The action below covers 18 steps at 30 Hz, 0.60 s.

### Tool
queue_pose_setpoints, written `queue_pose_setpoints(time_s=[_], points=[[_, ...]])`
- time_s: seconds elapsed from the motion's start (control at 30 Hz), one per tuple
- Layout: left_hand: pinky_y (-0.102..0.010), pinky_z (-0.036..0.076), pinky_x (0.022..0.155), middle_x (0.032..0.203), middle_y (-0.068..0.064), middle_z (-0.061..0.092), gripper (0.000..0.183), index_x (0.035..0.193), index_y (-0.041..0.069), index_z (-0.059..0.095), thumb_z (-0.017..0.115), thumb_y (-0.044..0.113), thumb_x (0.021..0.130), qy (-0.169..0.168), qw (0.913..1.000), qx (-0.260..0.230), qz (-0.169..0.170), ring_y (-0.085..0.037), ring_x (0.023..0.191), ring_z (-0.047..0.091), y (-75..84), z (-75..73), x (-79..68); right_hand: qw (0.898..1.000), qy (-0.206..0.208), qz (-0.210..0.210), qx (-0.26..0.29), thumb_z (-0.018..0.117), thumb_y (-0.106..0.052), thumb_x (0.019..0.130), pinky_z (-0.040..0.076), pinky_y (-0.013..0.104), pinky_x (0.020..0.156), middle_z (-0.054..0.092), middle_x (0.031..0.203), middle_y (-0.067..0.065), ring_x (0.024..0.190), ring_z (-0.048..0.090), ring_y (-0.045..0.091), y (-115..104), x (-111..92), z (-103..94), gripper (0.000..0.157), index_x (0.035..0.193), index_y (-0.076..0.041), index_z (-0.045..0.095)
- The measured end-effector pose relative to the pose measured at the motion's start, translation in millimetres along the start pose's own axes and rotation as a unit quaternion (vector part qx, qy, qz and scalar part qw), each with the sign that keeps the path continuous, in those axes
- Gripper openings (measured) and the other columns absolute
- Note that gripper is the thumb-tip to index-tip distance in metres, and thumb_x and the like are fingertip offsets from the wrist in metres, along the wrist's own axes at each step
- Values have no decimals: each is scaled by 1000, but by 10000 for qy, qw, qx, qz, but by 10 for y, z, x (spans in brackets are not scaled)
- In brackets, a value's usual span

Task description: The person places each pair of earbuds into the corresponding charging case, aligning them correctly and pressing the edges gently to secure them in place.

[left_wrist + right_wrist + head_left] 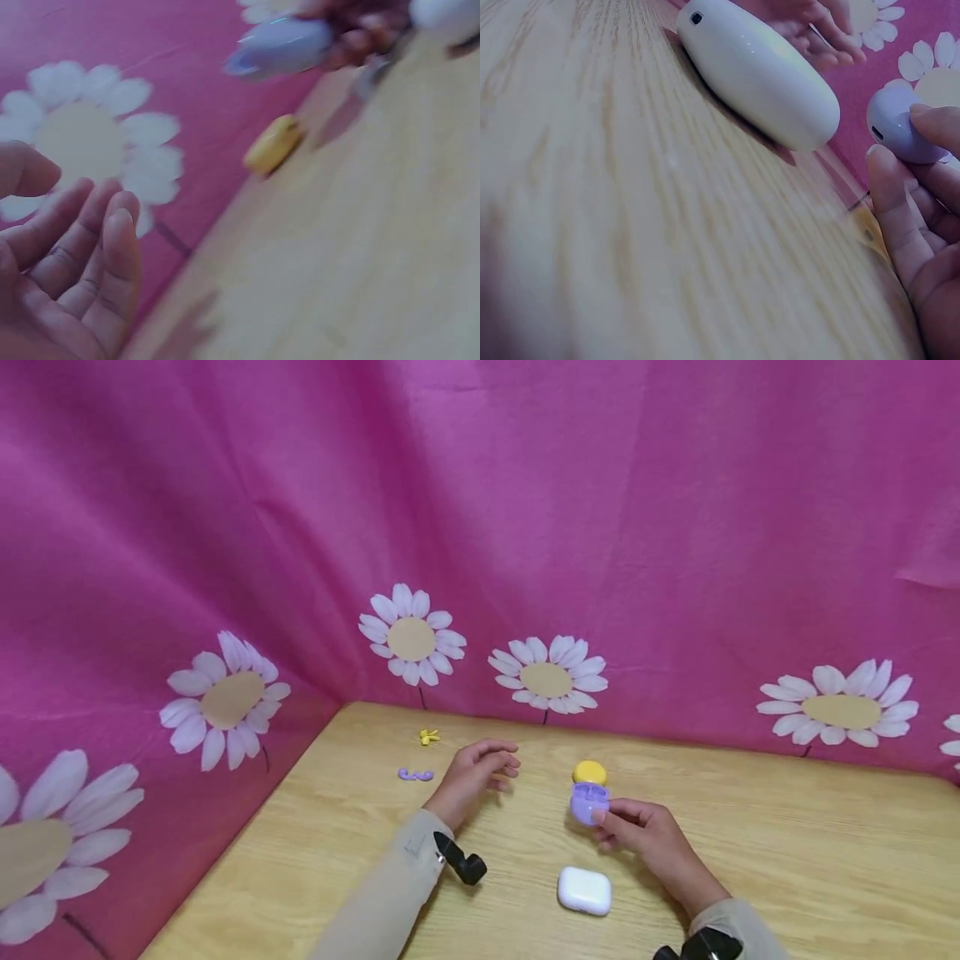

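Note:
My right hand (651, 839) pinches a purple earbud case (588, 806) between thumb and fingers, above the table. Its upper part shows a recessed inside in the head view, and a small dark port marks its end in the right wrist view. A round yellow case (590, 772) lies just behind it. My left hand (476, 774) holds nothing, its fingers loosely bent over the table. To its left lie two purple earbuds (416, 774), and farther back are yellow earbuds (429, 737). A white earbud case (584, 891) rests on the table in front of my right hand.
The light wooden table (825, 860) meets a pink cloth (675, 527) printed with white daisies at its back and left edges. Black wrist cameras are strapped over both sleeves.

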<state>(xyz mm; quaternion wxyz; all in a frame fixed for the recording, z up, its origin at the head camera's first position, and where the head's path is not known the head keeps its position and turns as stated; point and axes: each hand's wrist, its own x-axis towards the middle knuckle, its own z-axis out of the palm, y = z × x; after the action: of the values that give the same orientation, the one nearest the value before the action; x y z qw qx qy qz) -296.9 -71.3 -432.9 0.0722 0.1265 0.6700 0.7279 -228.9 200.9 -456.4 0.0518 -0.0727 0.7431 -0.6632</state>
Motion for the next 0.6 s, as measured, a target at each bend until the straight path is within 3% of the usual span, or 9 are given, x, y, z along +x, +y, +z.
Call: queue_pose_setpoints(time_s=[0.17, 0.3, 0.47, 0.6], points=[[-37, 51, 76, 96, -4, 67, 37, 124, -6, 57, 56, 20, 98, 63, 9999, 126, 23, -15, 87, 65, 176, -276, 3, 9998, -149, -156, 29, 67, -19, 91, 57, 35, 71, 69, 88, 19, 74, 68, 20, 14, 8, -17, 39, 114, 12, 62], [-33, 51, 75, 102, -10, 66, 38, 125, -4, 56, 57, 22, 98, 10, 9999, 61, 107, -17, 90, 64, 315, -476, -36, 9995, -210, -223, 89, 66, -17, 92, 57, 34, 70, 69, 88, 18, 74, 67, 19, 11, 0, -3, 39, 114, 14, 61], [-29, 51, 74, 112, -22, 61, 40, 127, -5, 53, 56, 23, 99, 53, 9996, -156, 223, -28, 98, 62, 461, -637, -111, 9989, -336, -260, 175, 66, -17, 93, 57, 35, 71, 69, 89, 18, 76, 67, 17, 22, -14, 6, 40, 115, 15, 60], [-30, 51, 76, 109, -15, 63, 39, 127, -5, 52, 54, 23, 100, -6, 9992, -141, 377, -32, 103, 60, 547, -691, -104, 9995, -166, -258, 107, 67, -17, 92, 57, 35, 69, 69, 87, 18, 73, 67, 18, 14, 0, -20, 39, 114, 14, 61]])
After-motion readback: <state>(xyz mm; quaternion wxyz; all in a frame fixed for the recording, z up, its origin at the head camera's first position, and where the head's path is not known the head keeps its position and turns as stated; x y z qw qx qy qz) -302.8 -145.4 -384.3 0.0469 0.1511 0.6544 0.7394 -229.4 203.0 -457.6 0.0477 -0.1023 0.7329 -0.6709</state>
